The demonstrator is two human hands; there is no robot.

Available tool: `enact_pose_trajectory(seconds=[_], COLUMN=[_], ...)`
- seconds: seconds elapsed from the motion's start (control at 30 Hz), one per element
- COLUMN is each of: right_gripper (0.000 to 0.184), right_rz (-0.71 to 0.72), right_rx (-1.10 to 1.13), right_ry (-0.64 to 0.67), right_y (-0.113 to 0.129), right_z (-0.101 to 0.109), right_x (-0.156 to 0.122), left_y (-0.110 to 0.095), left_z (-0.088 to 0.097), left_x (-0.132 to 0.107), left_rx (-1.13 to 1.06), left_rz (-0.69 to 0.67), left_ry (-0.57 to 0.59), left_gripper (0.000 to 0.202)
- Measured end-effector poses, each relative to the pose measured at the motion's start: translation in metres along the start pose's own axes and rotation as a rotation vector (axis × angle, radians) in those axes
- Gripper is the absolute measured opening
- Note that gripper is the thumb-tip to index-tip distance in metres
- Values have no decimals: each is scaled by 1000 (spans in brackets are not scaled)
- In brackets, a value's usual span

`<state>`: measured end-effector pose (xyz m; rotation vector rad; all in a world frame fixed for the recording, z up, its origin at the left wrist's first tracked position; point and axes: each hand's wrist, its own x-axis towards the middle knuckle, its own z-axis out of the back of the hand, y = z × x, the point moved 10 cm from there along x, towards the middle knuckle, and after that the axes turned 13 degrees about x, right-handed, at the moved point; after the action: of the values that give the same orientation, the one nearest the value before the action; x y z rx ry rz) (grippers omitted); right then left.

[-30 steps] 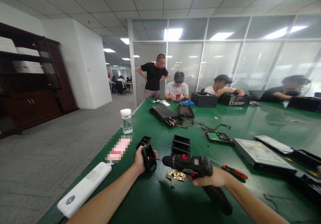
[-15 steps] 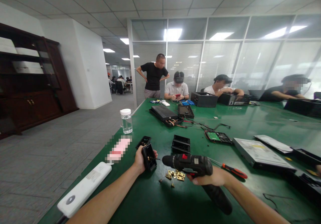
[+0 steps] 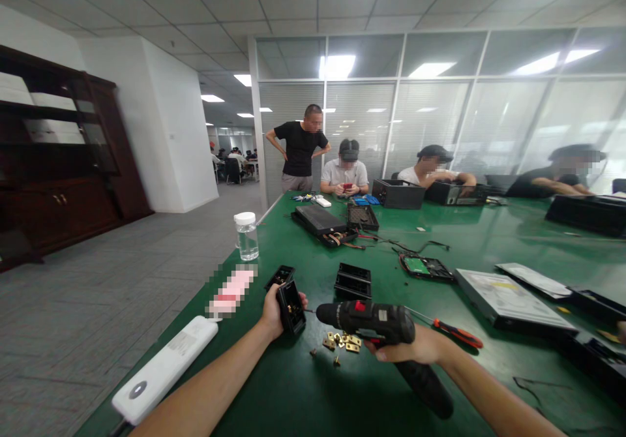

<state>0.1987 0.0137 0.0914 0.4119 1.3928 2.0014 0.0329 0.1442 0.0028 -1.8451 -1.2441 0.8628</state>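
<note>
My left hand (image 3: 272, 312) grips a small black plastic box (image 3: 293, 323), tilted with its hollow side toward the drill; bits of brass show inside. My right hand (image 3: 415, 347) is wrapped round the handle of a black cordless drill (image 3: 376, 319) with a red switch. Its thin bit points left and reaches the box's right edge; whether it touches anything inside I cannot tell. Below the drill lie several brass plates (image 3: 353, 344) and a couple of loose screws (image 3: 337, 361). Another black box (image 3: 281, 275) rests just behind my left hand, and further black boxes (image 3: 353, 284) stand beyond the drill.
An orange-and-black screwdriver (image 3: 457, 334) lies right of the drill, near a silver-topped drive (image 3: 511, 300). At left are a white power strip (image 3: 166, 368) and a clear jar (image 3: 247, 238). Several people sit or stand across the green table (image 3: 274, 398) among dark cases (image 3: 398, 194).
Both my hands, the box and the drill hold practically the same position. At the far right, a dark case by a co-worker has shifted slightly left and nearer.
</note>
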Motion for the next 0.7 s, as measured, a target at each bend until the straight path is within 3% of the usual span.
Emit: enact_pose_trajectory(seconds=[0.53, 0.7], right_gripper=[20, 20], right_rz=[10, 48], right_rx=[-21, 36], right_ry=[-6, -60], right_y=[1, -3], right_z=[0, 4], right_x=[-1, 0], left_y=[0, 0], left_z=[0, 0], left_x=[-2, -2], left_rx=[13, -1], left_rz=[16, 24], left_ry=[-11, -16], left_gripper=[44, 42])
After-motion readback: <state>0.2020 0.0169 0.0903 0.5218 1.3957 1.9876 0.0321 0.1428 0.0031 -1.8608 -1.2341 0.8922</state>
